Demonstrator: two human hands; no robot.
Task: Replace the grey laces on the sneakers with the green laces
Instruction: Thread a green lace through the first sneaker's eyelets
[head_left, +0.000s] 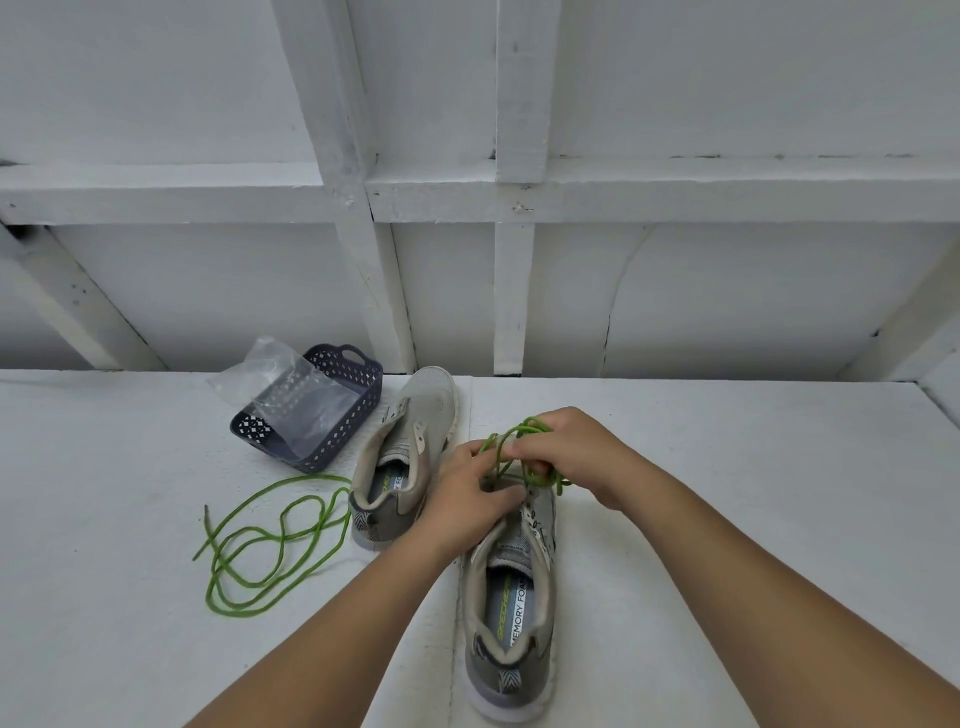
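Nearest us, our near sneaker (511, 597) sits heel-first; our left hand (475, 499) and right hand (571, 457) both pinch the bunched green lace (524, 457) over its eyelets; loops could knot or skip one.

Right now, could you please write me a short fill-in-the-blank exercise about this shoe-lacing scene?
1. Both hands work a ____ lace at the near sneaker.
2. The spare lace lies loose on the ____ of the far sneaker.
3. The clear plastic bag sits in a dark ____.

Missing words: green; left; basket
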